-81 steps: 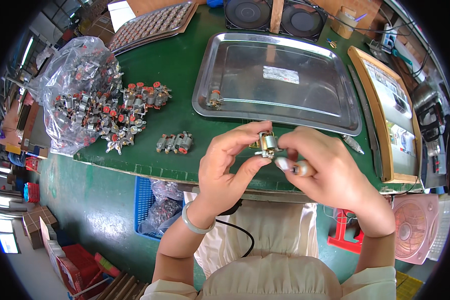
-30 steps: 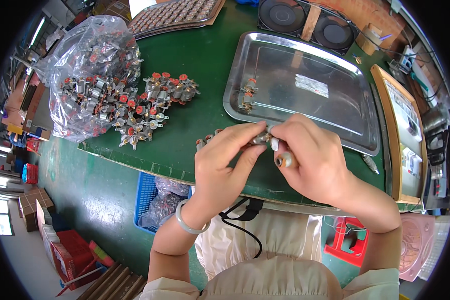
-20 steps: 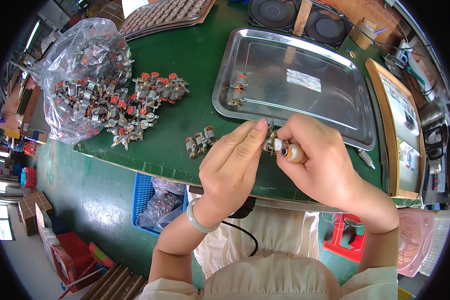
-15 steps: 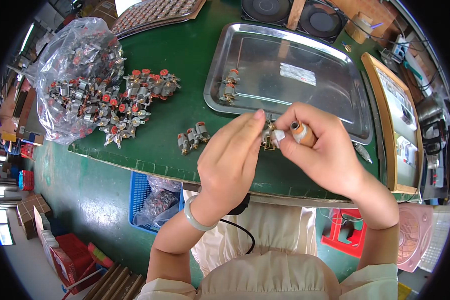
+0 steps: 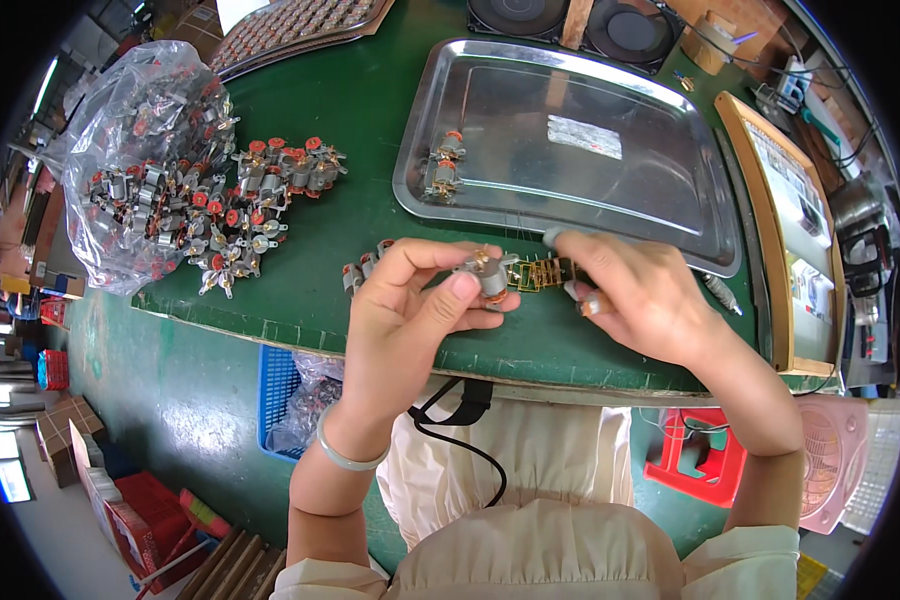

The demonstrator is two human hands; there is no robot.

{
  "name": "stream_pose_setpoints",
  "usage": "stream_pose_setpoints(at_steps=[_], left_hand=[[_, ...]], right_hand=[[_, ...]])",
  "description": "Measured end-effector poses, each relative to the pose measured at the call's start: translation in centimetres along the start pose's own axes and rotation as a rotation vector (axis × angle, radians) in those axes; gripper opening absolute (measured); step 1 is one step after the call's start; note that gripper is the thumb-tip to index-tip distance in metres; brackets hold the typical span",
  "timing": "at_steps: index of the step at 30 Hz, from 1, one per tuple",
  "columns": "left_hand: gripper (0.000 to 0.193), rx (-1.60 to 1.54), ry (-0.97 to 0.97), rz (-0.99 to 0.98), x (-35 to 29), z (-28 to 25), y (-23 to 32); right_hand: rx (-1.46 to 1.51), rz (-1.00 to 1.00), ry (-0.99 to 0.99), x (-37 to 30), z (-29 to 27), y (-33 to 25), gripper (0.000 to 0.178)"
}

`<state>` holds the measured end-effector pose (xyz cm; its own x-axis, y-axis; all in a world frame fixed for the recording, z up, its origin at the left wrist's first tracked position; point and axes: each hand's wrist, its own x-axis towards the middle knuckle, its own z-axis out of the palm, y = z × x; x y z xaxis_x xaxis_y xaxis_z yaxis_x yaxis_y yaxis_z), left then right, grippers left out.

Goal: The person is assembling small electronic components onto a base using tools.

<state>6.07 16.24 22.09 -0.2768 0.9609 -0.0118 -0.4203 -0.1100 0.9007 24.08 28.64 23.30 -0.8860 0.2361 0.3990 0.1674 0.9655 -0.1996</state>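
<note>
My left hand [image 5: 410, 300] pinches a small silver motor-like part [image 5: 492, 277] with an orange-red end, held above the green table edge. Against its right side sit several thin brass terminal pieces [image 5: 538, 275] in a row. Over their far end, my right hand [image 5: 645, 295] bends its fingers, with a white wrap on the thumb and a grey cover on one fingertip. A handled tool [image 5: 595, 303] is tucked in that hand, mostly hidden, its rounded end showing. Similar silver parts [image 5: 353, 278] lie behind my left hand, partly covered by it.
A metal tray [image 5: 660, 215] holds a couple of these parts at its left. Left on the table are a loose heap [image 5: 260, 190] and a plastic bag [image 5: 100, 130] full of them. A wood-framed board [image 5: 770, 250] stands right; a blue crate [image 5: 275, 400] sits below the table edge.
My hands have drawn apart. The left has turned palm-up, bringing the silver part into sight, and the right has tipped over, leaving less of the tool handle showing. The brass pieces are now exposed.
</note>
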Motion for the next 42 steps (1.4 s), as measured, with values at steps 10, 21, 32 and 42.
stream_pose_setpoints(at_steps=[10,21,32,42], left_hand=[[0.017,0.089,-0.096,0.073,0.3,1.5,-0.6],[0.017,0.019,-0.027,0.071,0.9,2.0,-0.1],[0.02,0.036,-0.051,0.063,0.8,2.0,-0.1],[0.021,0.069,-0.039,0.098,0.6,0.9,-0.4]], right_hand=[[1.223,0.74,0.051,1.5,-2.1,-2.3,0.048],[1.492,0.887,0.15,2.0,-1.2,-3.5,0.044],[1.484,0.875,0.177,1.5,-0.9,-3.3,0.038],[0.967,0.594,0.306,0.2,-2.6,-3.1,0.027]])
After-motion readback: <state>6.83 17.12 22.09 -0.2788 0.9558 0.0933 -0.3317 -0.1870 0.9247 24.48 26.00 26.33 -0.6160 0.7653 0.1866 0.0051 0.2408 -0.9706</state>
